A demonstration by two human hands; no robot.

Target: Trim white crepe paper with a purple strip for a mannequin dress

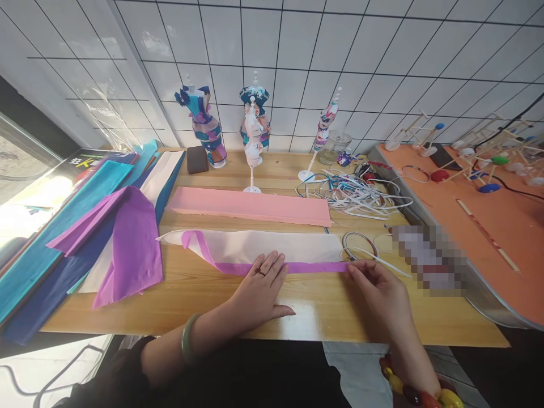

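Observation:
A long cream paper-like sheet [297, 245] lies crosswise on the wooden table, its left end curling up. A narrow purple strip [314, 267] runs along its near edge and loops up at the left. My left hand [261, 289] rests flat over both near the middle, fingers stretched out and thumb apart. At the strip's right end, my right hand [380, 286] pinches the purple tip between thumb and forefinger. Just beyond the sheet is a flat pink strip [246, 205]. A coil of thin cord [360, 246] lies beside my right fingers.
Folded purple paper [138, 243] and teal sheets [72, 221] are piled at the left. Small dress forms [254, 136] stand at the back, near a dark flat case [198, 160]. Tangled thin strips [352, 192] lie back right. An orange-topped surface [480, 226] borders the table.

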